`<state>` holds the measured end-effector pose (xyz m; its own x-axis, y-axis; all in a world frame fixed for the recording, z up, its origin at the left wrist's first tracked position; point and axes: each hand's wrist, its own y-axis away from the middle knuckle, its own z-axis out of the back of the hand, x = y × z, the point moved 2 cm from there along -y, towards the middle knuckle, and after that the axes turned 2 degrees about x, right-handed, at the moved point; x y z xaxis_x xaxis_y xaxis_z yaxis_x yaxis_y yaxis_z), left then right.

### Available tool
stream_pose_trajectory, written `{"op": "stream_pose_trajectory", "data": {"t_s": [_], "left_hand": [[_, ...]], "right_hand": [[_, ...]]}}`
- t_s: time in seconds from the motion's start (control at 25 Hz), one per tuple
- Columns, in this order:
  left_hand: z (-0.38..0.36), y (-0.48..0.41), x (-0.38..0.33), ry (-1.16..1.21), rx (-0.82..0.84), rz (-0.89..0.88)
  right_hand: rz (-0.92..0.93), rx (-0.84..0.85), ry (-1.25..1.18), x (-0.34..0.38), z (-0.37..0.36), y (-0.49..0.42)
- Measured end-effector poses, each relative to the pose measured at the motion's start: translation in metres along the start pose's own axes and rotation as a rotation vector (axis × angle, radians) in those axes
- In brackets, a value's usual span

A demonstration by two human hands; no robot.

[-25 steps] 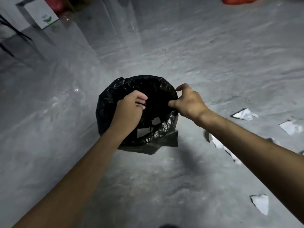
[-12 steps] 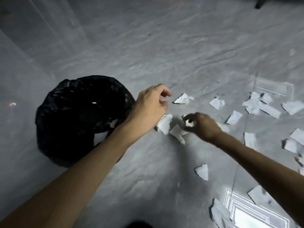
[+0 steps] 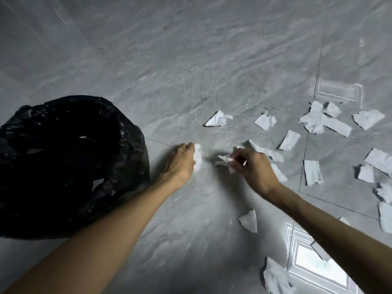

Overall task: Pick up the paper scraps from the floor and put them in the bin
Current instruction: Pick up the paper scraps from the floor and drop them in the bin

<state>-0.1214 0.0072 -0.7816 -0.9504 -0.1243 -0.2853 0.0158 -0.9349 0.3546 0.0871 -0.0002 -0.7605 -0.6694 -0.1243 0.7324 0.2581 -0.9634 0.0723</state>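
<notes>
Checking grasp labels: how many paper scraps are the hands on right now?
2. A white scrap against the left hand, near the bin; a crumpled scrap pinched by the right hand. Palms may hide more.

White paper scraps litter floor beside seemingly open black-lined bin.

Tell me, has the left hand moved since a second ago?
Yes. The left hand left the rim of the black bin bag and went right and down to the floor, where it now touches a paper scrap.
</notes>
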Motion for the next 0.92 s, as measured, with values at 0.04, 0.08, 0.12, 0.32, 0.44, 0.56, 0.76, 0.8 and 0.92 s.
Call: {"op": "stream_pose_trajectory", "data": {"t_s": [0.04,0.08,0.12,0.32,0.44,0.56,0.76,0.8,0.92], "left_hand": [[-0.004,0.0,0.005,0.075,-0.024,0.031],[-0.006,0.0,0.008,0.129,-0.051,0.055],[-0.006,0.001,0.01,0.17,-0.088,0.069],[0.027,-0.006,-0.006,0.336,-0.303,-0.004],[0.041,-0.033,-0.026,0.302,-0.288,-0.113],[0.04,-0.074,-0.048,0.196,-0.191,-0.149],[0.018,-0.099,-0.064,0.051,-0.076,-0.18],[0.02,-0.095,-0.064,0.074,-0.091,-0.167],[0.046,-0.065,-0.073,0.195,-0.212,-0.149]], "right_hand": [[-0.044,-0.027,-0.067,-0.007,0.009,-0.003],[-0.073,-0.021,-0.107,-0.011,0.014,-0.006],[-0.072,0.006,-0.099,-0.014,0.015,-0.008],[0.184,0.271,0.265,-0.007,-0.021,-0.01],[0.159,0.175,0.156,-0.002,-0.015,-0.014],[-0.054,-0.044,-0.101,-0.008,0.013,-0.02],[-0.357,-0.151,-0.669,-0.016,0.044,-0.02],[-0.389,-0.16,-0.724,-0.016,0.044,-0.018],[-0.473,-0.185,-0.845,-0.009,0.039,-0.011]]}}
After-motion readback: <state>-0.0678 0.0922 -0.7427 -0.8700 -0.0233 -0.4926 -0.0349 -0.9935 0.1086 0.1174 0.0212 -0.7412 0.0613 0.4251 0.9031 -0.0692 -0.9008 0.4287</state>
